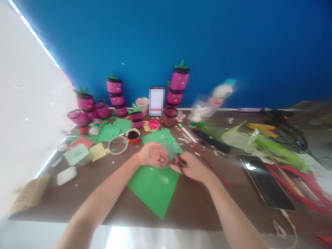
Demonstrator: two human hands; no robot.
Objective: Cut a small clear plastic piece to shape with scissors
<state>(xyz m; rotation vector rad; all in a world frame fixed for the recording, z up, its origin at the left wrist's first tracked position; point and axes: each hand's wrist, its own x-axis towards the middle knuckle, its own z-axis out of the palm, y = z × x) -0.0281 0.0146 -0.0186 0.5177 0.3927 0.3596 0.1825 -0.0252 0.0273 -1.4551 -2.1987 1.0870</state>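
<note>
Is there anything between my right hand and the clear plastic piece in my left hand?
Only the dark, blurred tool that the right hand itself holds; nothing else visible stands between it and the clear plastic piece in the left hand. The green sheet lies below.

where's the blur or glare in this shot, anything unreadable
Head view: the dark tool in the right hand is too blurred to make out; head view again: the white bottle looks smeared, glare marks the flat-lying phone, and the upright phone shows a pixelated, unreadable screen.
</note>
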